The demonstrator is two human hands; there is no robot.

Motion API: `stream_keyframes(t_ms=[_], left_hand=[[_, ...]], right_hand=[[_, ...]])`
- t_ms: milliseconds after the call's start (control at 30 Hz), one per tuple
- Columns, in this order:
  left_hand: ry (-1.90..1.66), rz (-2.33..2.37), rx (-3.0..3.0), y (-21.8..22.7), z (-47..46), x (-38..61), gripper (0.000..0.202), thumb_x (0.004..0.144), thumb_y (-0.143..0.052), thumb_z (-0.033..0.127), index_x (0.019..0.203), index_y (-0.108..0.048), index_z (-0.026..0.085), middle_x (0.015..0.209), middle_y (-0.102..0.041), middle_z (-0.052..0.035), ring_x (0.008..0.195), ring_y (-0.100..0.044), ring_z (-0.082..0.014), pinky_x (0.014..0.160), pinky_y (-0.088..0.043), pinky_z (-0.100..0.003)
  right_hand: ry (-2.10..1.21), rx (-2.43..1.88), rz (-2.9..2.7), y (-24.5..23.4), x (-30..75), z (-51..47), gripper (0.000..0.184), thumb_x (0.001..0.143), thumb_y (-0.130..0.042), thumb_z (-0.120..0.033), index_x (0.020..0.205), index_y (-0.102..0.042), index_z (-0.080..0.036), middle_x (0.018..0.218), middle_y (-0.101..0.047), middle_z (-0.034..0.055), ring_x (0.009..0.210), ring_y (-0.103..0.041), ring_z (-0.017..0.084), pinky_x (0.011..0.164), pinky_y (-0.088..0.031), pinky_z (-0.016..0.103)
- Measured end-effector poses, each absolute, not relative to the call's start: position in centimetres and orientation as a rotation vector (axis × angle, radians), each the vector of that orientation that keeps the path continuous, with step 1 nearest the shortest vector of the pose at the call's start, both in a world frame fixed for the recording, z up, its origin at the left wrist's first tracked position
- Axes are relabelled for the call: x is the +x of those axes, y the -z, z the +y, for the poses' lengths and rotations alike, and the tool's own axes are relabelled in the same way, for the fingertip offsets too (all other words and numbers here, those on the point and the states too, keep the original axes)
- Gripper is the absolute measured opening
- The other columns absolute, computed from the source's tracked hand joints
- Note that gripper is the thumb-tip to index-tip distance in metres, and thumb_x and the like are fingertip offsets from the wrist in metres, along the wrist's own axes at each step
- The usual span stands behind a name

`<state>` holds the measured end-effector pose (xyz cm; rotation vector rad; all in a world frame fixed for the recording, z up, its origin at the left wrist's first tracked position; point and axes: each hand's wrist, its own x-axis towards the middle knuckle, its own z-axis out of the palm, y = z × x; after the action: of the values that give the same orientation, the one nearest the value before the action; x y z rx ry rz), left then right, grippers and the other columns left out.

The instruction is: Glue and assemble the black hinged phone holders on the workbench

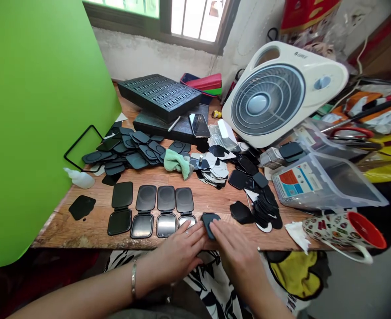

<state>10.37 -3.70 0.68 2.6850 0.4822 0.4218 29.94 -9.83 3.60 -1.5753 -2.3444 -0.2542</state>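
Observation:
A dark hinged pad [209, 223], which looks like a folding charger, lies folded near the table's front edge. My left hand [185, 243] reaches it from the left, its fingers stretched out and the fingertips at the pad's left side. Flat across the pad's top and right side are the straight fingers of my right hand [237, 246]; its thumb is hidden. To the left, several similar pads lie unfolded in a row: one with dark faces [122, 195], others with shiny lower halves, such as this pad [142, 226]. My left fingers partly cover the nearest unfolded pad [184, 200].
Behind the row are a heap of dark pads [138, 150], a green cloth [176, 163] and pale cut sheets [214, 172]. Black sheets [267, 206] lie right. A fan [265, 102], clear bin [331, 177] and tipped mug [335, 228] stand beyond; a green panel [42, 110] borders the left.

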Motion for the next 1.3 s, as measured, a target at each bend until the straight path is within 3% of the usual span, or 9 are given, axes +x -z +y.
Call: stream_keyframes(t_ms=[300, 433, 567, 667, 867, 1000, 1100, 1167, 1300], left_hand=[[-0.772, 0.370, 2.648, -2.1, -3.2, 5.5, 0.033, 0.088, -0.052, 0.014, 0.120, -0.056, 0.008, 0.119, -0.064, -0.0152, 0.122, -0.052, -0.0248, 0.108, -0.038, -0.043], [-0.621, 0.531, 2.654, -1.7, -3.7, 5.7, 0.033, 0.090, -0.049, 0.018, 0.122, -0.055, 0.011, 0.123, -0.062, -0.0141, 0.122, -0.052, -0.0257, 0.108, -0.036, -0.049], [-0.593, 0.607, 2.600, -0.5, -4.1, 5.7, 0.034, 0.091, -0.044, 0.013, 0.124, -0.054, 0.013, 0.125, -0.061, -0.0131, 0.122, -0.053, -0.0248, 0.108, -0.035, -0.049], [-0.749, 0.536, 2.424, -0.9, -4.2, 4.8, 0.042, 0.090, -0.048, 0.012, 0.131, -0.050, 0.017, 0.129, -0.059, -0.0116, 0.129, -0.046, -0.0249, 0.112, -0.027, -0.049], [-0.857, 0.603, 0.956, -4.8, -2.7, 5.8, 0.057, 0.092, -0.041, 0.053, 0.137, -0.044, 0.018, 0.133, -0.053, -0.0169, 0.123, -0.050, -0.0295, 0.103, -0.038, -0.047], [-0.538, 0.453, 0.392, -6.1, -2.4, 7.6, 0.078, 0.087, -0.023, 0.070, 0.118, -0.057, 0.007, 0.099, -0.066, -0.0182, 0.082, -0.066, -0.0232, 0.078, -0.052, -0.040], [-0.661, 0.497, 0.174, -6.5, -2.2, 7.2, 0.072, 0.087, -0.027, 0.070, 0.117, -0.057, 0.012, 0.105, -0.066, -0.0136, 0.092, -0.064, -0.0207, 0.087, -0.050, -0.038], [-0.690, 0.521, 0.128, -6.7, -2.0, 6.5, 0.076, 0.083, -0.027, 0.075, 0.121, -0.053, 0.014, 0.114, -0.063, -0.0132, 0.103, -0.061, -0.0222, 0.089, -0.049, -0.036], [-0.636, 0.703, 0.244, -6.7, -2.4, 6.1, 0.074, 0.081, -0.033, 0.076, 0.126, -0.050, 0.019, 0.110, -0.065, -0.0104, 0.097, -0.063, -0.0218, 0.069, -0.052, -0.029]], right_hand=[[-0.049, -1.712, -2.228, -3.8, 28.8, -8.4, 0.025, 0.090, -0.054, -0.028, 0.114, -0.059, -0.020, 0.121, -0.062, 0.0090, 0.112, -0.056, 0.024, 0.103, -0.036, 0.047], [-0.486, -1.745, -2.307, -5.7, 27.4, 1.3, 0.044, 0.078, -0.069, -0.029, 0.118, -0.054, -0.019, 0.128, -0.052, 0.0118, 0.118, -0.048, 0.026, 0.099, -0.040, 0.042], [-0.884, -1.767, -2.415, -6.3, 26.0, 8.1, 0.059, 0.051, -0.087, -0.032, 0.100, -0.062, -0.013, 0.103, -0.061, 0.0118, 0.098, -0.056, 0.028, 0.083, -0.047, 0.037], [-1.128, -1.700, -2.421, -8.1, 26.6, 8.4, 0.036, 0.059, -0.081, -0.039, 0.078, -0.064, -0.014, 0.079, -0.064, 0.0037, 0.078, -0.060, 0.022, 0.070, -0.048, 0.031], [-1.714, -1.214, -1.964, -14.3, 27.4, 5.5, 0.027, 0.078, -0.067, -0.038, 0.092, -0.064, -0.015, 0.088, -0.068, 0.0018, 0.081, -0.063, 0.016, 0.075, -0.050, 0.028], [-1.237, -1.390, -2.051, -13.8, 24.4, 3.0, 0.013, 0.083, -0.063, -0.030, 0.084, -0.065, -0.017, 0.078, -0.068, 0.0001, 0.073, -0.064, 0.015, 0.068, -0.051, 0.025], [-0.565, -1.531, -2.252, -11.1, 21.5, -1.0, 0.014, 0.088, -0.055, -0.021, 0.095, -0.067, -0.020, 0.083, -0.071, 0.0036, 0.078, -0.067, 0.018, 0.074, -0.053, 0.029], [-0.223, -1.315, -2.415, -9.1, 20.4, -4.0, 0.031, 0.091, -0.052, -0.021, 0.120, -0.060, -0.019, 0.120, -0.064, 0.0114, 0.111, -0.059, 0.025, 0.096, -0.047, 0.039], [-0.001, -1.153, -2.437, -6.4, 20.6, -7.6, 0.047, 0.091, -0.053, -0.021, 0.136, -0.045, -0.010, 0.139, -0.049, 0.0139, 0.133, -0.041, 0.025, 0.111, -0.036, 0.044]])
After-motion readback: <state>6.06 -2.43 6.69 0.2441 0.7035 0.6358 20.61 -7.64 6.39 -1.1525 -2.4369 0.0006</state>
